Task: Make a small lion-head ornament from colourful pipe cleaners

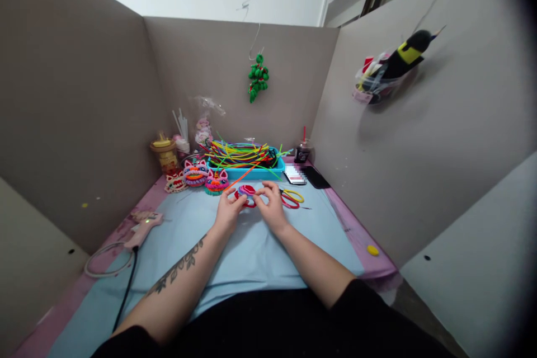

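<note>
Between my two hands, above the light blue cloth [188, 246], is a small red, purple and blue craft piece [246, 191] with red loops at its lower edge. My left hand [229, 210] pinches its left side, and an orange stem [243, 175] slants up from near those fingers. The fingers of my right hand [272, 206] close on the piece's right side. Scissors [293, 198] with yellow and red handles lie just right of my right hand. Finished-looking animal faces [216, 182] in pink, orange and teal stand left of my left hand.
A blue tray [247, 174] of colourful stems stands behind my hands. A lit phone [295, 174], a black phone [315, 177] and a drink cup [302, 152] are at right. A pink glue gun [145, 229] with its cable lies left. Grey partitions [235, 45] surround the table.
</note>
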Motion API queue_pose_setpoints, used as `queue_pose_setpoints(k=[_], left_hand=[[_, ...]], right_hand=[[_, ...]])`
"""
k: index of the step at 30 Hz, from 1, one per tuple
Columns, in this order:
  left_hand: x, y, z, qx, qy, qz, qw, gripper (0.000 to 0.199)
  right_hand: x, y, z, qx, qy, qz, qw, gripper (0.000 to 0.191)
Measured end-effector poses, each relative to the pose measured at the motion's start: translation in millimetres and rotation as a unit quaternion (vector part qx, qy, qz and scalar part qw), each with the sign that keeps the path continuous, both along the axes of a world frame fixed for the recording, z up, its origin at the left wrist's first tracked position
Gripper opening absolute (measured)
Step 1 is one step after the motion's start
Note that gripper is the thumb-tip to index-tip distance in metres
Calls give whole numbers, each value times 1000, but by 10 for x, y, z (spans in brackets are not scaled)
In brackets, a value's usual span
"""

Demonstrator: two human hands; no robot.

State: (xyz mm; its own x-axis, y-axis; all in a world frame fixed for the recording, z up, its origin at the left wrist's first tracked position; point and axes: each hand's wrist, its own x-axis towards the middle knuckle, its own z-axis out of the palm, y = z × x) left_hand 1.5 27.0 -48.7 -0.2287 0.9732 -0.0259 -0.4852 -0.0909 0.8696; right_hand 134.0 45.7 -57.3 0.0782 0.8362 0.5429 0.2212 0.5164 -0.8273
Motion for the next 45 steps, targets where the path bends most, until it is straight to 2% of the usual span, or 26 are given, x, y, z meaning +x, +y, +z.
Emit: queue_pose_setpoints(k=[3,8,22,32,45], left_hand=[[10,7,-32,13,18,-17,1000,67],[23,17,-61,25,11,-37,999,64],[4,-13,-44,40,35,-52,997,67],[-6,-21,-49,68,80,-16,994,66],[3,-20,-51,79,109,-21,991,57]], right_hand=[[12,-56,56,72,-87,-9,994,6],[-10,-61,56,106,-129,-29,986,5],[10,-39,62,60,-112,-7,992,7],[6,-37,55,58,-120,5,991,6],[-5,-41,16,78,-138,-6,987,8]])
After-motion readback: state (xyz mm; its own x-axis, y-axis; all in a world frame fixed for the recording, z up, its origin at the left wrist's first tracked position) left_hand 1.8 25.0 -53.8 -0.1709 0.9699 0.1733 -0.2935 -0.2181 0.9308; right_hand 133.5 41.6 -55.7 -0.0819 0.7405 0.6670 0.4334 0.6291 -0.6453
